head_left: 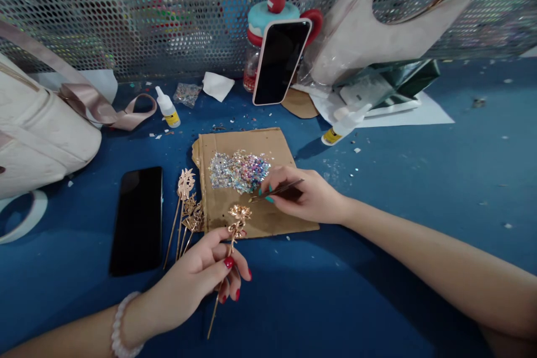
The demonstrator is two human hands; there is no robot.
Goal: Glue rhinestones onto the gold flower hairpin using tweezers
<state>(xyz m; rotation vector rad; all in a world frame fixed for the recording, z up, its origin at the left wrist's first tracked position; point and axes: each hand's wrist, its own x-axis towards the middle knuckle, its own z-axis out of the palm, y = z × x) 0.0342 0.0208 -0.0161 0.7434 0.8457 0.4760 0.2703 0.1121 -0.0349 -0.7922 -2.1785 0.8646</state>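
Observation:
Between its thumb and fingers my left hand [203, 271] pinches a rose-gold flower hairpin [240, 212], its blossom up and its thin stick slanting down below the fingers. My right hand [308, 196] is closed around dark tweezers [289, 185], whose tips point left, just above and right of the blossom. A tiny pale speck shows at the tips; what it is I cannot make out. Behind the blossom, a heap of shiny sequin-like bits [239, 170] lies on a piece of cardboard [272, 142]. Several more metal hairpins [185, 184] rest against the cardboard's left edge.
A black phone [136, 221] lies at left, near a tape roll [31, 218] and a pale bag [46, 128]. Glue bottles [170, 111] [335, 133] stand behind the cardboard. A propped phone [282, 61] leans on a jar; another bag [361, 33] sits at back right.

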